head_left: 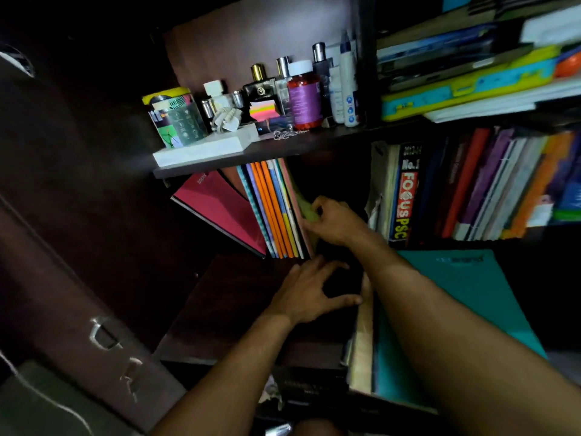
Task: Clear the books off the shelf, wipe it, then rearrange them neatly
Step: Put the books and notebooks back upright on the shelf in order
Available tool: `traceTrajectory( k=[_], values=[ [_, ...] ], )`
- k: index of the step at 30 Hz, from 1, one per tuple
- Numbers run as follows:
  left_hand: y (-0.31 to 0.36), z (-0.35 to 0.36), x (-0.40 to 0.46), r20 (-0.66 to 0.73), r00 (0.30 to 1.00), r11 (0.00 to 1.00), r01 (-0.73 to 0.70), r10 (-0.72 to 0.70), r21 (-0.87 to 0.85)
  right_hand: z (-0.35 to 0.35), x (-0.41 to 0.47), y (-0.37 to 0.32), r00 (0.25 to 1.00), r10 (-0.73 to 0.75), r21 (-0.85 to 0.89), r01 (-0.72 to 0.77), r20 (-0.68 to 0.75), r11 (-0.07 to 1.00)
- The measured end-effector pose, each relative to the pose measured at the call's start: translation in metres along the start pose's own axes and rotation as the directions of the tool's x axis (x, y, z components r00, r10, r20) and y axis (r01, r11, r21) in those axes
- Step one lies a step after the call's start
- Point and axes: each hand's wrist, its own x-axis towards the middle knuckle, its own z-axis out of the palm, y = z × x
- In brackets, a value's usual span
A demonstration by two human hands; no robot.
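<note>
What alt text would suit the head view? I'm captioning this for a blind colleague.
Two hands work at a row of thin notebooks leaning in a dark shelf compartment: the right hand pinches the rightmost ones, the left hand rests open on a dark book below. Bottles crowd the shelf above; more books stand to the right.

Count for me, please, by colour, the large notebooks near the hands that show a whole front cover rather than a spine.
Red leaning hardcover notebook: 1
Teal flat softcover notebook: 1
Total: 2
</note>
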Motion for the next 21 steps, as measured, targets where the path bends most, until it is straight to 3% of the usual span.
traceTrajectory(
  k=[4,8,10,13,21],
  values=[
    [-0.001,0.001,0.001,-0.01,1.0,0.999,0.013,-0.013,0.029,-0.053,-0.048,0.002,0.997,0.074,-0.367,-0.06,0.023,0.928],
    [0.0,0.001,0.001,-0.025,0.999,1.0,0.028,-0.028,-0.015,-0.074,-0.124,0.019,0.908,0.407,-0.651,-0.253,0.096,0.716],
    [0.001,0.0,-0.001,-0.055,0.998,0.998,0.036,-0.039,-0.055,-0.061,-0.149,0.019,0.88,0.467,-0.674,-0.292,0.088,0.679],
    [-0.001,-0.001,-0.003,-0.102,0.994,0.993,0.033,-0.045,-0.113,-0.049,-0.158,0.007,0.916,0.397,-0.705,-0.246,0.055,0.665],
    [-0.002,-0.004,-0.004,-0.197,0.974,0.972,0.068,-0.113,-0.224,-0.028,-0.144,-0.027,0.911,0.367,-0.744,-0.112,0.187,0.658]
  ],
)
